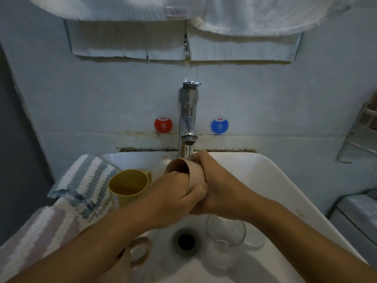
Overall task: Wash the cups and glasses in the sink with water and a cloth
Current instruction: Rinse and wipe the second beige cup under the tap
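Rinse step: pink cup under running tap.
Striped cloth (81, 180) lies unused on sink (275, 180) rim; yellow mug (128, 186) waits beside it. Left hand (175, 193) reaches into pink cup (191, 170), fingers hidden; right hand (216, 184) grasps its outside below faucet (188, 119). Clear glass (225, 235) lies in basin. Next, likely: fetch cloth, which needs one hand freed.

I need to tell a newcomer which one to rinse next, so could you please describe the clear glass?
Start at the white ceramic sink and find its dark round drain. Just right of it stands the clear drinking glass, below the right forearm. It alone is transparent; the other cups are opaque.
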Action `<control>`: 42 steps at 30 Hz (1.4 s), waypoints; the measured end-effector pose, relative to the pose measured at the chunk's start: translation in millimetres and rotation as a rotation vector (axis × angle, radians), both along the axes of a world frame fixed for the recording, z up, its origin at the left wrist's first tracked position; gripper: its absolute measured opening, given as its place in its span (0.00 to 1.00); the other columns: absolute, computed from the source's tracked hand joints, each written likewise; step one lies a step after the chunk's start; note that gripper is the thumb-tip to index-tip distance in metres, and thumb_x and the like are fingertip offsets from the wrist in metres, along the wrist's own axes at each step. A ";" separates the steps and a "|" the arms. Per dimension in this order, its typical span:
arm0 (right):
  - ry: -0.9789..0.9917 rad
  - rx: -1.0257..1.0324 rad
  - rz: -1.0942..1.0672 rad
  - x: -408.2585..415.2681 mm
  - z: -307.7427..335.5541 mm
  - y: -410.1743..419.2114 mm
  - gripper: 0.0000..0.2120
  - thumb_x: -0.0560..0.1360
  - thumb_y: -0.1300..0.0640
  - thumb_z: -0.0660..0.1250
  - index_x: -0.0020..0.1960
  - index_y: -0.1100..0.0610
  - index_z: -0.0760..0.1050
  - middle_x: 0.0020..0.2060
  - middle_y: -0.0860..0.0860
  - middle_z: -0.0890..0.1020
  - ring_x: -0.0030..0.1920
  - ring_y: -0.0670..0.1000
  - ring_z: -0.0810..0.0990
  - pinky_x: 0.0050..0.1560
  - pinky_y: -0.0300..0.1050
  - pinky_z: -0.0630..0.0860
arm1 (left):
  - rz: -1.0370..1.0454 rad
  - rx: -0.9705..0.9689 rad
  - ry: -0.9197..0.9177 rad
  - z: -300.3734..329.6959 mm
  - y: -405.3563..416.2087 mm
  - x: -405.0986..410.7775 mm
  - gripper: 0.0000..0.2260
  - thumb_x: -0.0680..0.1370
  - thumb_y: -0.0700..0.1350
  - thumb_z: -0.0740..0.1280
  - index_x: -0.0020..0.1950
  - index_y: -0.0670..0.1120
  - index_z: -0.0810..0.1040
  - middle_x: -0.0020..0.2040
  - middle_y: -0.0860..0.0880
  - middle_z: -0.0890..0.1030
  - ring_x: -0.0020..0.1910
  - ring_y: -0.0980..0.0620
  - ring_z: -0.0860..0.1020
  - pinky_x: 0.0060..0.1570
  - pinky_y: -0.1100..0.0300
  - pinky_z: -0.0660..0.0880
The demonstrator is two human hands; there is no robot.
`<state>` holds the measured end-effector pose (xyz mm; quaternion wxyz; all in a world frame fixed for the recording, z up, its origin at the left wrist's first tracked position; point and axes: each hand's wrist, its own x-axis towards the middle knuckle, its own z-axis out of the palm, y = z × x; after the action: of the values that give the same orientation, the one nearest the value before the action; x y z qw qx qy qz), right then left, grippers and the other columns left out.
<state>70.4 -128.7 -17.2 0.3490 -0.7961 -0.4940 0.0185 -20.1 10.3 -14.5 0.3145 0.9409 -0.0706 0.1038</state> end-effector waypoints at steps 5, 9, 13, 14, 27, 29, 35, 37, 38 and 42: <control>-0.106 -0.056 0.000 1.5 2.4 -1.6 0.39 0.64 0.51 0.82 0.68 0.43 0.65 0.62 0.42 0.73 0.60 0.44 0.72 0.59 0.39 0.74 | 0.009 0.002 0.150 -1.1 2.9 -0.8 0.31 0.73 0.71 0.55 0.66 0.53 0.72 0.54 0.54 0.79 0.51 0.57 0.78 0.54 0.52 0.78; -0.102 -0.110 0.000 3.7 2.4 -4.1 0.39 0.64 0.51 0.81 0.69 0.44 0.65 0.63 0.43 0.74 0.61 0.44 0.72 0.61 0.41 0.73 | 0.005 0.072 0.232 -3.3 -1.4 0.1 0.27 0.79 0.65 0.56 0.72 0.52 0.67 0.61 0.52 0.76 0.58 0.56 0.75 0.60 0.53 0.75; -0.017 -0.105 -0.011 4.6 3.3 -5.2 0.41 0.63 0.53 0.82 0.70 0.45 0.66 0.63 0.44 0.75 0.60 0.46 0.75 0.62 0.45 0.76 | 0.039 0.056 0.210 1.3 -1.9 3.8 0.22 0.80 0.59 0.59 0.72 0.51 0.69 0.60 0.52 0.77 0.56 0.56 0.76 0.59 0.52 0.76; -0.022 -0.103 -0.017 5.5 3.5 -5.3 0.41 0.63 0.53 0.83 0.70 0.46 0.66 0.63 0.44 0.75 0.60 0.46 0.75 0.62 0.47 0.76 | 0.061 0.073 0.203 2.6 -1.9 4.4 0.22 0.80 0.58 0.60 0.71 0.50 0.70 0.59 0.51 0.77 0.55 0.55 0.77 0.58 0.52 0.77; -0.002 -0.098 0.017 3.4 2.1 -5.1 0.40 0.64 0.55 0.82 0.70 0.43 0.65 0.60 0.41 0.74 0.59 0.43 0.74 0.52 0.31 0.71 | 0.021 0.033 0.219 -1.1 -3.5 2.2 0.22 0.81 0.60 0.57 0.71 0.51 0.68 0.60 0.51 0.77 0.56 0.55 0.76 0.60 0.52 0.75; 0.048 -0.121 0.019 5.2 3.4 -5.2 0.40 0.63 0.55 0.82 0.69 0.44 0.66 0.59 0.40 0.75 0.58 0.44 0.75 0.56 0.35 0.74 | 0.042 0.027 0.228 -0.1 -3.4 3.7 0.20 0.81 0.58 0.58 0.69 0.51 0.71 0.57 0.51 0.78 0.54 0.55 0.77 0.59 0.52 0.76; 0.087 -0.080 -0.004 12.1 9.0 -9.2 0.39 0.62 0.55 0.83 0.67 0.42 0.68 0.59 0.40 0.77 0.57 0.44 0.76 0.58 0.41 0.76 | 0.024 -0.014 0.074 5.0 -3.5 3.1 0.17 0.79 0.57 0.63 0.66 0.53 0.71 0.50 0.59 0.77 0.51 0.59 0.78 0.52 0.57 0.80; 0.118 -0.046 0.016 9.7 8.2 -10.2 0.36 0.64 0.56 0.82 0.63 0.37 0.67 0.56 0.36 0.75 0.57 0.42 0.75 0.54 0.34 0.74 | 0.040 -0.001 0.082 4.9 -5.3 2.0 0.15 0.80 0.57 0.62 0.65 0.56 0.68 0.48 0.62 0.73 0.50 0.60 0.76 0.52 0.60 0.79; 0.128 -0.039 0.020 8.1 7.4 -10.6 0.35 0.65 0.57 0.81 0.60 0.35 0.65 0.55 0.33 0.73 0.56 0.40 0.75 0.51 0.31 0.73 | 0.050 0.016 0.095 3.8 -6.6 1.8 0.14 0.80 0.58 0.61 0.64 0.56 0.67 0.47 0.61 0.73 0.50 0.60 0.76 0.52 0.60 0.78; 0.144 -0.062 0.015 6.9 4.2 -8.2 0.36 0.64 0.56 0.82 0.61 0.36 0.64 0.54 0.34 0.72 0.54 0.38 0.74 0.45 0.26 0.72 | 0.048 -0.056 0.080 0.3 -4.5 2.6 0.11 0.80 0.59 0.60 0.56 0.53 0.72 0.47 0.54 0.78 0.46 0.54 0.79 0.48 0.50 0.80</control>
<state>77.2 -136.8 -13.1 0.3584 -0.7995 -0.4729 0.0935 -17.5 5.8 -14.3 0.3408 0.9365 -0.0328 0.0757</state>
